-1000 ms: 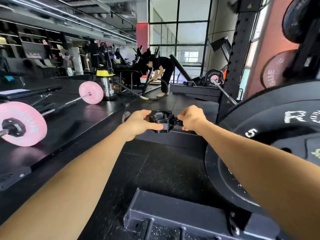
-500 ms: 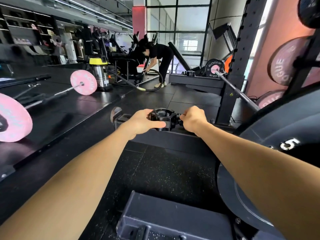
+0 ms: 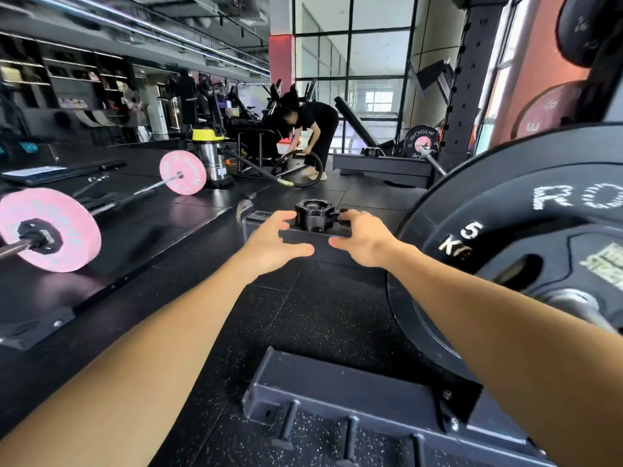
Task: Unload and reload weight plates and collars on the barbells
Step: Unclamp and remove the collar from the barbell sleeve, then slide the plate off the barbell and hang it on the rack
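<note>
A black barbell collar [image 3: 315, 215] rests on top of a dark steel rack base beam [image 3: 303, 239] ahead of me. My left hand [image 3: 276, 242] hovers just left of it with fingers spread, holding nothing. My right hand [image 3: 362, 239] is just right of it, fingers loose near the collar's lever, apparently not gripping it. A black 5 kg plate [image 3: 512, 237] sits on a barbell sleeve [image 3: 580, 308] close at my right.
A barbell with two pink plates [image 3: 50, 230] lies on the platform at left. A person [image 3: 313, 129] bends over a hose near a yellow-topped vacuum [image 3: 209, 153]. A rack upright [image 3: 467, 79] stands at right, and a second base beam with pegs [image 3: 337, 396] lies near my feet.
Both hands held the collar in the air before; now it sits on the beam and both hands have opened and drawn slightly back from it.
</note>
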Demonstrator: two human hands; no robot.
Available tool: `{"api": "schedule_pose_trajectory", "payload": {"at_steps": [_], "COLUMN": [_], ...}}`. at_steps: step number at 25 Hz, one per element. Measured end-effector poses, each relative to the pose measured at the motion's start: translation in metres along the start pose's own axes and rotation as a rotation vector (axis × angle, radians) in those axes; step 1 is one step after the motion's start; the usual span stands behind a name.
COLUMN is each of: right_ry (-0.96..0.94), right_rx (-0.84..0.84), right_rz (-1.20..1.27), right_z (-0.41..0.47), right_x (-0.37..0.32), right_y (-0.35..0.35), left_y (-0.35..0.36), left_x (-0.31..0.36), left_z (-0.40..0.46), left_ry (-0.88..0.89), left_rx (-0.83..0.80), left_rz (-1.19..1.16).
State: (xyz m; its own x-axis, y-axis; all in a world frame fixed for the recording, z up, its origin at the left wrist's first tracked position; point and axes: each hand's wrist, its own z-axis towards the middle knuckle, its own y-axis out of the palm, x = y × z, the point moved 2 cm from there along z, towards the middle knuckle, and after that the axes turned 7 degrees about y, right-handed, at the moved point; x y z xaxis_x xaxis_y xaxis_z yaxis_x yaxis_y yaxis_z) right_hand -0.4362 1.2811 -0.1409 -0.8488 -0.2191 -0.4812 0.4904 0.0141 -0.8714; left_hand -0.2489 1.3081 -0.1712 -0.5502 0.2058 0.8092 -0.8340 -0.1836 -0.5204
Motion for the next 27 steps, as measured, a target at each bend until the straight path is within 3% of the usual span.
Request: {"api": "schedule_pose_trajectory", "payload": {"at_steps": [8,12,20,23,27], "right_ry": [-0.045,0.024,0.301,0.360,0.455], "right_rx": [-0.016,0.077,0.253,0.272,0.281], "right_rz": [0.015,0.065,0.045,0.022,0.068], "right_z": [-0.163,-0.224,-0.287,-0.290,-0.267], "right_x": [0.028,0.062,0.198,0.242,0.283], "right_y": [-0.031,-0.061,-0.152,-0.166,-0.155], "left_y": [-0.003,0.029,0.136,0.172,0.205], "left_x": [0.068,0.113,0.194,0.206,0.206], "left_z": [-0.149,-0.183,-0.160,-0.143,-0.115], "left_ry": [0.035,0.090,0.179,0.204,0.237], "left_rx": [0.007,-0.048,-0.171,-0.133,-0.058], "left_rz": [0.014,0.010,-0.031,-0.025,0.170]}}
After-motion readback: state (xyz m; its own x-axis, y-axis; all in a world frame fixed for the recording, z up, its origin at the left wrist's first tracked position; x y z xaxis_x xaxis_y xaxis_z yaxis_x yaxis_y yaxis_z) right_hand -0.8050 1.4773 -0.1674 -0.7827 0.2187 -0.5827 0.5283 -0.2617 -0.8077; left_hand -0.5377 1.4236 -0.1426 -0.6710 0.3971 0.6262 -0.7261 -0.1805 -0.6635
